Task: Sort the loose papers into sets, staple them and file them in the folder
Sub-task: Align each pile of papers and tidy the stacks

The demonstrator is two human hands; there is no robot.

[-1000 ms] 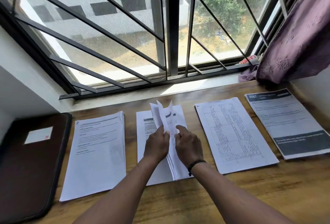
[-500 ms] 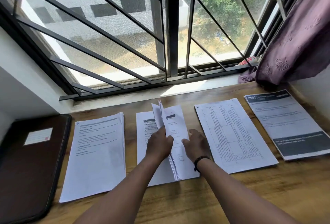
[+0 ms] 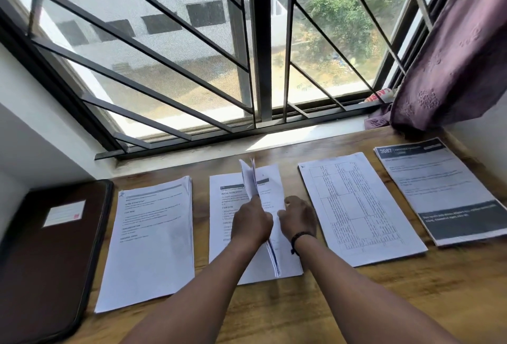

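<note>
Two bare forearms reach in from the near edge over a wooden desk, and both hands meet at the middle paper stack. The left hand has its fingers curled around a raised sheaf of sheets, pinching them so that they stand nearly on edge above the stack, their top corners fanned slightly apart. The right hand, with a black wristband at the wrist, lies just beside it on the right-hand part of the same stack; its fingers bend down onto the paper, but whether they pinch a sheet or only press on it I cannot tell. To the left lies a thick set of printed pages, apart from the middle stack, and further left, at the desk's edge, a dark brown folder lies closed and flat with a pale label on its cover. To the right of the hands lies a sheet printed with a table grid, and beyond it, near the right wall, a document with dark header and footer bands. All four paper groups sit in a row, none touching. Behind them runs the pale windowsill, then a barred window, with a purple curtain hanging at the far right.
</note>
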